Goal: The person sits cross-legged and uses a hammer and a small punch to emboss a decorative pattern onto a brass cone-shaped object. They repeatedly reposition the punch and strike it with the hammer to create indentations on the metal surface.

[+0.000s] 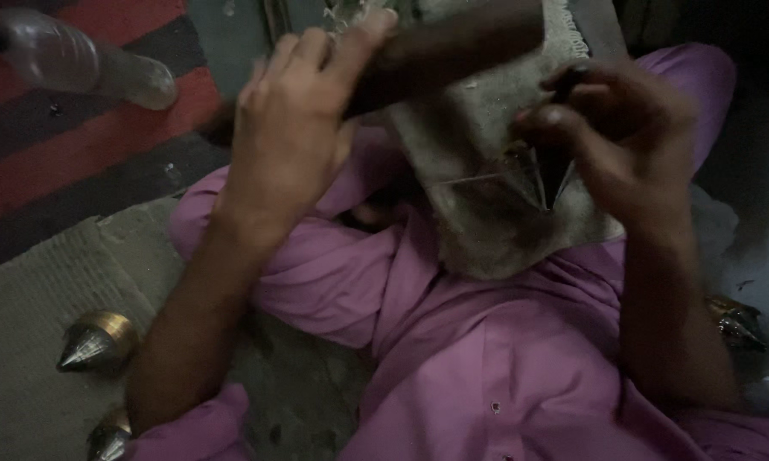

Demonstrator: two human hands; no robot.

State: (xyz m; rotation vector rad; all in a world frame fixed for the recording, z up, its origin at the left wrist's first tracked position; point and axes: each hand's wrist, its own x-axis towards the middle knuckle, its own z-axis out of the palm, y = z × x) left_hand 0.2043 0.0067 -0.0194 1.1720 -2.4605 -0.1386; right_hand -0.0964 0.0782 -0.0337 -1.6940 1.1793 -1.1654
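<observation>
**Two hands at work over a grey cloth**

The left hand [295,128] grips a dark wooden handle [453,47], its long axis running up to the right. The right hand [628,141] pinches a pointed metal piece [548,175], tip down, against the grey cloth [487,196]. Two brass cones [99,339] lie on the mat at lower left.

1. One view only: a camera worn on the person's head, so no second view shares the scene.
2. It faces steeply down over the lap in purple cloth [453,341].
3. Range is close: the left hand [295,128] and right hand [623,137] fill the upper frame.
4. The frame edges take in the striped rug [77,162] at left and the grey mat [26,341] below it.
</observation>
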